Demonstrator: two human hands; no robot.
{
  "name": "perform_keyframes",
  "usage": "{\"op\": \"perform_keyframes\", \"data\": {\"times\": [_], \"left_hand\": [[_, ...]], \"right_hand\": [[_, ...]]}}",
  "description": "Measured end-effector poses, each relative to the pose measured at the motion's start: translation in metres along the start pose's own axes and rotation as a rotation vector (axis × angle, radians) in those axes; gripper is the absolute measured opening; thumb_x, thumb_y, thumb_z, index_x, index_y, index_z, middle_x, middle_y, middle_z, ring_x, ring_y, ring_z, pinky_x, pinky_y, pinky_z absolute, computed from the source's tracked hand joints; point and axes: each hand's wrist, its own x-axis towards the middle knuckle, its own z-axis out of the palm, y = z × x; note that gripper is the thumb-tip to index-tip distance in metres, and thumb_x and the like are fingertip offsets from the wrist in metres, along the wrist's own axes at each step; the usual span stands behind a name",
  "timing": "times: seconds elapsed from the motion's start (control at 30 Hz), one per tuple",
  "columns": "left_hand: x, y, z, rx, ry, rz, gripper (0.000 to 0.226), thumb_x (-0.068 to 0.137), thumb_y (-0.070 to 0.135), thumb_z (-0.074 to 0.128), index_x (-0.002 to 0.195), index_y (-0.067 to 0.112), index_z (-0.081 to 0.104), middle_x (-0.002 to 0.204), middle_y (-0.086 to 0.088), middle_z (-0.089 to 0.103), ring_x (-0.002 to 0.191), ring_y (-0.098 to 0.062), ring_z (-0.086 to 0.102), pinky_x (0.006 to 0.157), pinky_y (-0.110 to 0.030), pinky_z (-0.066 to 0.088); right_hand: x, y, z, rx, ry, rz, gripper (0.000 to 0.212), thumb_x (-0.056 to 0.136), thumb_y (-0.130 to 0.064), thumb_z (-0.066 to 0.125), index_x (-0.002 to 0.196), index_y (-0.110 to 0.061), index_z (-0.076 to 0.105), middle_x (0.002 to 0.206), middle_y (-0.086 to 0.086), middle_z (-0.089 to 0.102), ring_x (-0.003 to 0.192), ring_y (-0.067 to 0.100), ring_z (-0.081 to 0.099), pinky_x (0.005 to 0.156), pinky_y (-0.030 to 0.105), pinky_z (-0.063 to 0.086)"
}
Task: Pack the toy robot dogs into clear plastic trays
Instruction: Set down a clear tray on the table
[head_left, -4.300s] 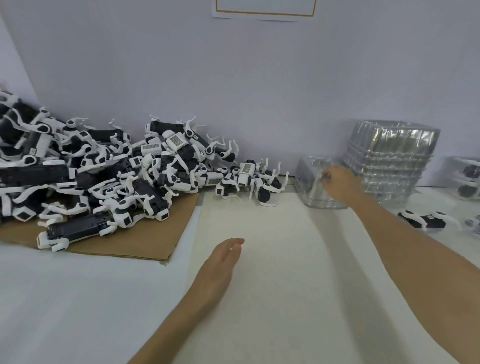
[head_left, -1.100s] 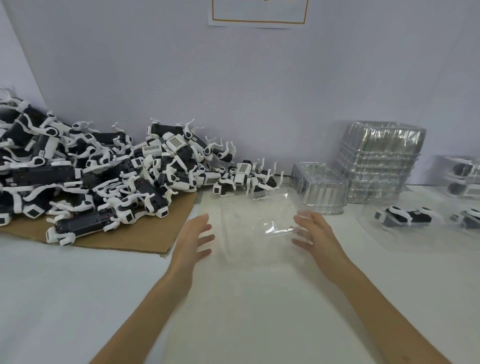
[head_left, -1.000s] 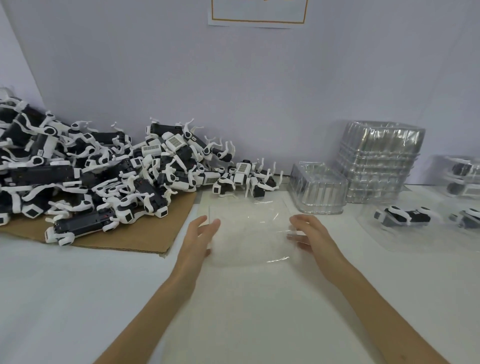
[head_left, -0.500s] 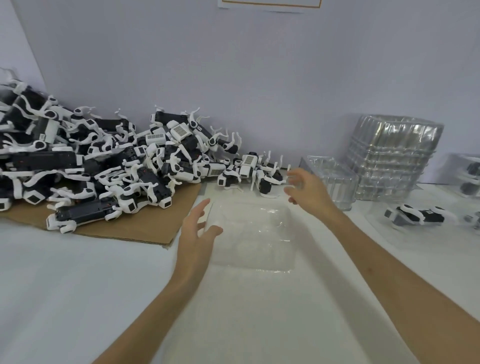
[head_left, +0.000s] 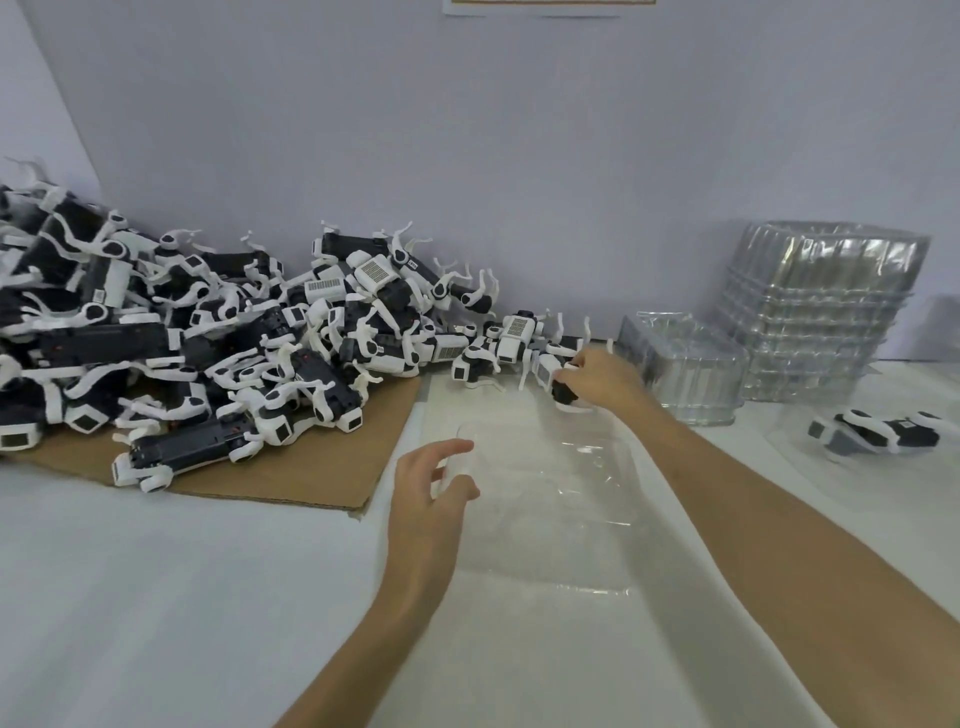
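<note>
The right hand (head_left: 597, 376), off the clear tray (head_left: 545, 499) it had set on the desk (head_left: 156, 597), now closes on a toy dog (head_left: 563, 387) at one o'clock. The left hand (head_left: 428, 499), fingers loosely spread, steadies the empty tray's nine-o'clock edge; loading can likely begin.

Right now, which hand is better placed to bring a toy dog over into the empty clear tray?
The right hand: it is already closed around a toy dog just beyond the tray. The left hand rests open at the tray's near-left edge, better suited to steadying it.

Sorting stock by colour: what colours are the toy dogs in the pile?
Black and white, clearest in the head view: the pile.
</note>
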Motion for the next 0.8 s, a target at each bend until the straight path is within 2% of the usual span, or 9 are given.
{"op": "perform_keyframes", "data": {"times": [0.07,0.13,0.2,0.3,0.43,0.53,0.63,0.73,0.8], "left_hand": [[-0.001,-0.001,0.0,0.013,-0.018,0.014,0.028,0.081,0.031,0.056,0.105,0.04,0.068,0.12,0.015,0.05,0.113,-0.004,0.055,0.08,-0.018,0.036],[-0.001,-0.001,0.003,0.043,-0.047,0.03,0.028,0.091,0.016,0.06,0.106,0.037,0.068,0.123,0.015,0.049,0.11,0.001,0.054,0.079,-0.019,0.037],[0.0,-0.001,0.005,0.077,-0.078,0.036,0.03,0.09,0.011,0.061,0.107,0.036,0.067,0.123,0.015,0.049,0.109,0.003,0.053,0.079,-0.019,0.037],[-0.005,0.003,0.005,0.083,-0.128,0.05,0.027,0.082,0.029,0.062,0.108,0.035,0.067,0.122,0.016,0.05,0.108,0.003,0.053,0.079,-0.017,0.037],[-0.009,0.005,0.007,0.088,-0.154,0.064,0.037,0.069,0.03,0.051,0.103,0.034,0.067,0.118,0.016,0.052,0.099,0.007,0.054,0.077,-0.015,0.037],[-0.006,0.003,0.007,0.092,-0.142,0.068,0.038,0.068,0.027,0.049,0.101,0.031,0.067,0.117,0.013,0.053,0.096,0.007,0.055,0.078,-0.018,0.038],[-0.006,0.001,0.008,0.088,-0.144,0.075,0.037,0.068,0.025,0.049,0.099,0.03,0.068,0.115,0.012,0.053,0.095,0.007,0.056,0.078,-0.019,0.04],[-0.006,0.001,0.007,0.091,-0.136,0.081,0.036,0.067,0.024,0.048,0.097,0.029,0.068,0.112,0.017,0.053,0.096,0.005,0.056,0.074,-0.007,0.041],[-0.004,0.001,0.006,0.084,-0.122,0.065,0.038,0.066,0.024,0.047,0.096,0.028,0.069,0.109,0.021,0.054,0.1,0.004,0.055,0.075,-0.006,0.04]], "right_hand": [[-0.007,0.005,-0.011,0.155,0.056,0.034,0.024,0.086,-0.042,0.063,0.081,-0.019,0.066,0.079,0.0,0.067,0.075,0.019,0.063,0.064,0.03,0.042],[-0.021,0.009,-0.028,0.49,0.104,0.09,0.024,0.084,-0.042,0.066,0.075,-0.019,0.067,0.057,-0.007,0.061,0.05,0.01,0.054,0.051,0.026,0.038],[-0.034,0.015,-0.042,0.859,0.122,0.183,0.018,0.084,-0.036,0.068,0.079,-0.019,0.062,0.042,-0.01,0.047,0.037,0.01,0.039,0.041,0.02,0.028],[-0.064,0.033,-0.057,1.317,-0.017,0.314,0.017,0.084,-0.037,0.067,0.087,-0.021,0.061,0.047,-0.007,0.041,0.043,0.008,0.03,0.037,0.015,0.026],[-0.112,0.062,-0.056,1.936,-0.294,0.235,0.031,0.084,-0.036,0.062,0.103,-0.011,0.062,0.055,-0.002,0.053,0.04,0.007,0.027,0.046,0.014,0.021],[-0.129,0.072,-0.065,2.021,-0.424,0.094,0.043,0.085,-0.051,0.057,0.105,-0.012,0.061,0.058,-0.006,0.037,0.042,0.009,0.024,0.047,0.02,0.027],[-0.137,0.07,-0.072,1.931,-0.467,0.028,0.056,0.082,-0.069,0.06,0.098,-0.015,0.067,0.061,-0.007,0.025,0.045,0.01,0.026,0.05,0.024,0.032],[-0.146,0.063,-0.065,1.869,-0.454,0.013,0.044,0.083,-0.056,0.066,0.099,-0.014,0.067,0.065,-0.004,0.038,0.05,0.012,0.036,0.054,0.025,0.039],[-0.153,0.057,-0.06,1.821,-0.399,-0.013,0.043,0.083,-0.049,0.063,0.105,-0.012,0.069,0.083,0.001,0.056,0.059,0.016,0.051,0.056,0.026,0.044]]}}
